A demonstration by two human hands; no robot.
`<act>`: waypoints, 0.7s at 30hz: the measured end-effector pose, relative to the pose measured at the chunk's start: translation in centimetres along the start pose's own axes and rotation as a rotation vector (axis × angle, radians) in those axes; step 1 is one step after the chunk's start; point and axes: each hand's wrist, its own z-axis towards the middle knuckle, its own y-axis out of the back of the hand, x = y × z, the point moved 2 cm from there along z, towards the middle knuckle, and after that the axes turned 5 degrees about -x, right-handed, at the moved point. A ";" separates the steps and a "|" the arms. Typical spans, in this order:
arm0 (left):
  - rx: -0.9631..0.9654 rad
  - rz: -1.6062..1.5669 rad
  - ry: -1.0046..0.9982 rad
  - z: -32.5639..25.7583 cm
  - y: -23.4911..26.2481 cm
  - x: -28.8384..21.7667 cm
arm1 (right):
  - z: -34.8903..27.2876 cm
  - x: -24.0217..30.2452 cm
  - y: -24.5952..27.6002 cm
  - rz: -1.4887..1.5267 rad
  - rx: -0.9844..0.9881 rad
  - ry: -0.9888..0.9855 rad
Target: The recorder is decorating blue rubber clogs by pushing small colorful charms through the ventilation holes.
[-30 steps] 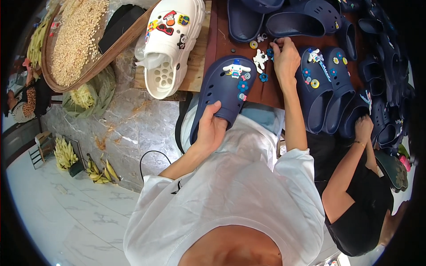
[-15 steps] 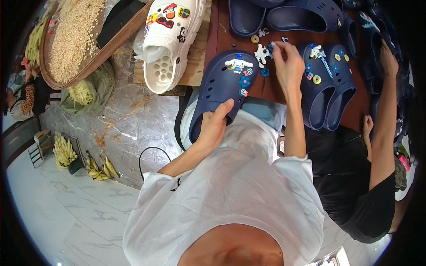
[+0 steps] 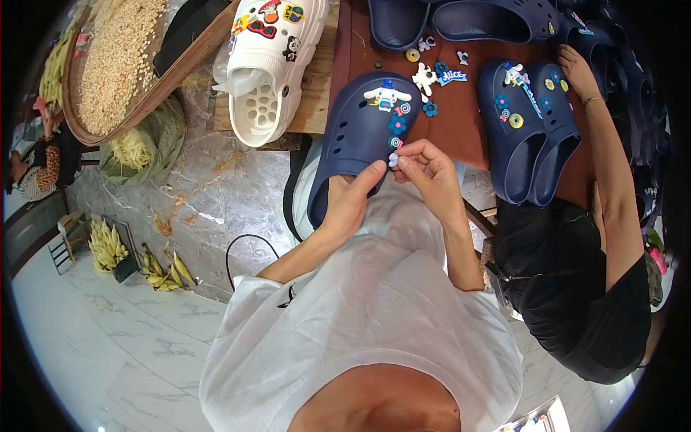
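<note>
We judge the navy clog, held before us at the bench, light and springy, best gripped at its opening, where our left hand clamps it while our right hand pinches a pale charm.

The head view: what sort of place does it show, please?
Perhaps a small household workshop, though I cannot be sure: many navy clogs and loose charms share the brown table, while a tray of pale grains sits nearby.
</note>
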 end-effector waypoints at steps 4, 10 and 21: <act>0.039 0.097 -0.018 -0.3 -0.3 -0.3 | 0.1 -0.9 0.2 -0.027 -0.024 0.071; -0.025 0.147 -0.034 -0.7 0.0 0.2 | -0.2 -0.3 -0.5 -0.127 -0.093 0.144; -0.115 0.211 -0.221 -0.8 -1.1 0.4 | -0.7 -1.0 -1.5 -0.215 -0.165 0.246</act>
